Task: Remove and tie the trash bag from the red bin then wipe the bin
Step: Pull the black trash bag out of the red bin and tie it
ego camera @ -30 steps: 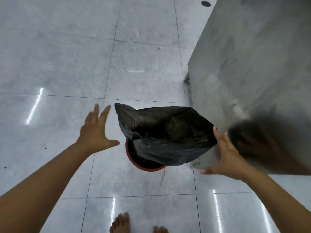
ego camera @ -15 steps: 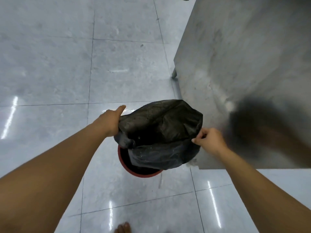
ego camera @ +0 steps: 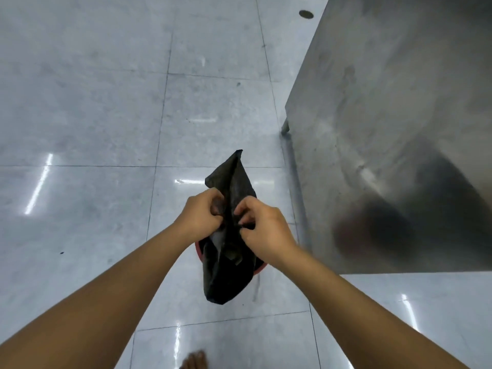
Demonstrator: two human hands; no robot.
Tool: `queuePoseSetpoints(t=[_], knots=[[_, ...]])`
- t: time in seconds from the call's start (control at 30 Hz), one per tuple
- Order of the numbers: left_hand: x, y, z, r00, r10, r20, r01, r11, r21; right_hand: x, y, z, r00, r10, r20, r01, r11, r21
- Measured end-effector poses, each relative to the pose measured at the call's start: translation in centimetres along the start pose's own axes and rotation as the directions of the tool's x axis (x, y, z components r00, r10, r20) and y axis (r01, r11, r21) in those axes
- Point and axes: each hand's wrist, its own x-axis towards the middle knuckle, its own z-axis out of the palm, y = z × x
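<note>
Trash bag bunched over the red bin, long axis running away from the body. Pinched mid-neck between left grip and right grip, fingers curled, equally near; loose top just beyond, probably for knotting.

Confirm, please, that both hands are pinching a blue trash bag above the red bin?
Not quite: the head view shows the trash bag is black, not blue; the left hand and right hand do pinch it above the red bin.
</note>
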Motion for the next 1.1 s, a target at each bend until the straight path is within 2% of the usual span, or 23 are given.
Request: queuePoseSetpoints(t=[0.1,0.2,0.33,0.47,0.57,0.6,0.67,0.73,0.77,0.83,1.0,1.03,1.1], knots=[[-1.3,0.7,0.8,0.997,0.072,0.012,-0.072,0.996,-0.049,0.1,-0.4,0.9,0.999,-0.006,-0.049,0.011,0.996,0.094],[-2.1,1.3,0.7,0.996,0.085,0.001,-0.085,0.993,-0.077,0.2,0.0,0.7,0.994,0.033,-0.101,-0.014,0.984,0.179],[-3.3,2.2,0.9,0.998,0.067,-0.013,-0.067,0.997,-0.031,0.1,1.0,0.1,0.992,0.038,-0.120,-0.016,0.984,0.175],[-3.8,2.5,2.0,0.990,0.015,-0.137,-0.018,1.000,-0.021,-0.3,1.9,-0.8,0.994,-0.028,-0.107,0.048,0.981,0.190],[-3.3,2.0,1.8,0.958,-0.064,-0.279,0.040,0.995,-0.094,-0.9,4.2,-3.0,0.997,0.027,-0.076,-0.005,0.962,0.273],[-3.2,1.7,1.5,0.947,-0.089,-0.308,0.056,0.992,-0.115,-1.6,5.7,-3.8,0.998,0.055,-0.030,-0.046,0.968,0.247],[-3.0,1.3,1.1,0.935,-0.114,-0.337,0.065,0.986,-0.151,-3.8,8.9,-4.6,0.990,0.103,0.093,-0.102,0.995,-0.013],[-2.9,0.9,1.1,0.936,-0.092,-0.338,0.042,0.987,-0.154,-6.4,11.3,-3.2,0.975,0.123,0.184,-0.062,0.949,-0.308],[-2.9,0.8,1.3,0.940,-0.074,-0.334,0.024,0.988,-0.150,-7.2,11.7,-1.7,0.972,0.107,0.208,-0.021,0.926,-0.378],[-3.0,0.9,1.8,0.946,-0.020,-0.323,-0.023,0.991,-0.128,-7.4,11.3,1.4,0.980,0.032,0.197,0.044,0.927,-0.373],[-4.3,1.3,2.4,0.961,0.142,-0.238,-0.137,0.990,0.040,-2.2,6.5,4.8,0.996,-0.048,-0.069,0.040,0.992,-0.117],[-4.6,1.4,2.1,0.965,0.180,-0.192,-0.163,0.981,0.100,-0.8,5.9,4.3,0.993,-0.068,-0.094,0.055,0.989,-0.136],[-5.0,1.7,1.4,0.960,0.258,-0.105,-0.233,0.950,0.206,1.5,4.8,2.8,0.991,-0.106,-0.077,0.080,0.955,-0.286]])
